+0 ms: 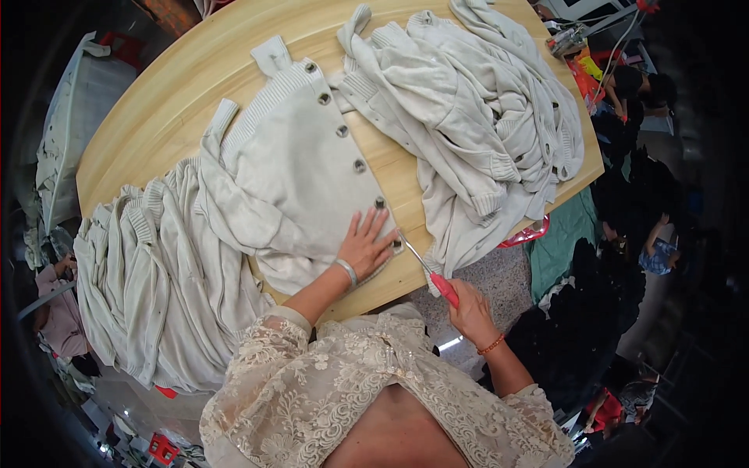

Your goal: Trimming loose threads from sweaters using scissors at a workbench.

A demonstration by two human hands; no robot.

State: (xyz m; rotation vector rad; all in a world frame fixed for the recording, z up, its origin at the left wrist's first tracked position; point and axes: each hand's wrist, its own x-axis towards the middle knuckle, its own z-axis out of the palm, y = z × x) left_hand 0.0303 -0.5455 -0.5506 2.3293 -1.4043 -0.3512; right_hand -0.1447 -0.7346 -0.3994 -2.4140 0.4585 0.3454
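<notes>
A pale grey knitted cardigan (300, 148) lies spread on the wooden table, its row of dark buttons running down the right-hand edge. My left hand (365, 246) rests flat on it, fingers spread, just below a button (380, 203). My right hand (472, 312) is closed round the red handle of a slim tool with a thin metal shaft (415, 251). The shaft's tip is at the cardigan's buttoned edge, close to the lowest button (398, 243) and my left fingertips. I cannot tell exactly what kind of tool it is.
Several similar cardigans are heaped on the table's right (476, 117). More hang in folds over its left side (148, 273). The pale wooden table (156, 109) has a curved far edge. Dark fabric (577, 327) is piled beyond its right side, and other people are around.
</notes>
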